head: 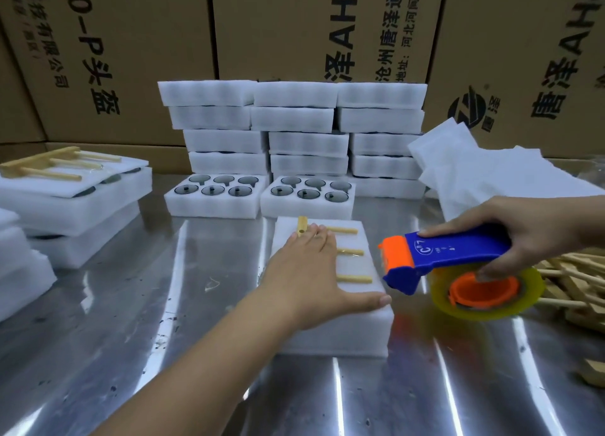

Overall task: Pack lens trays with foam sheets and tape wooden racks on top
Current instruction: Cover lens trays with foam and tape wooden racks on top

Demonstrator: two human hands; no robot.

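Note:
A white foam-covered lens tray [340, 330] lies on the steel table in front of me. A wooden rack [347, 252] with three pegs rests on top of it. My left hand [311, 268] presses flat on the rack and the foam, fingers straight, thumb along the near edge. My right hand [523, 235] grips a blue and orange tape dispenser [451, 255] with a yellowish tape roll [487, 291], held just right of the tray and above the table.
Two open trays with dark lenses [216, 193] [307, 195] sit behind, before stacked foam trays [291, 131]. Loose foam sheets [491, 180] lie at right, wooden racks [573, 281] pile at far right. Finished trays with a rack [65, 186] stand at left. Cardboard boxes [294, 26] form the back wall.

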